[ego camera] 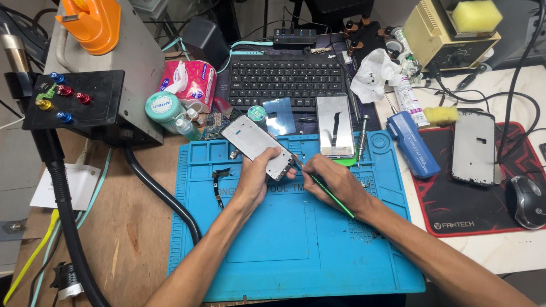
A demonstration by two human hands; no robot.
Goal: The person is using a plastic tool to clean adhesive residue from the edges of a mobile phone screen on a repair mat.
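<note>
My left hand [259,173] grips a silver phone frame [256,143], tilted with its top end pointing up-left above the blue work mat [284,250]. My right hand [335,179] holds a thin green-handled tool [330,196], and its tip touches the lower right corner of the frame. A small black flex cable [219,185] lies on the mat just left of my left wrist. A second phone screen [335,126] rests flat at the mat's far edge, with a metal screwdriver [362,136] beside it.
A black keyboard [287,79] sits behind the mat. Left stands a grey machine [108,74] with a black hose [165,196]. Right are a blue tool [413,143], another phone body [474,148] on a red-black mouse pad [483,210], a mouse [526,202], and a soldering station [446,37].
</note>
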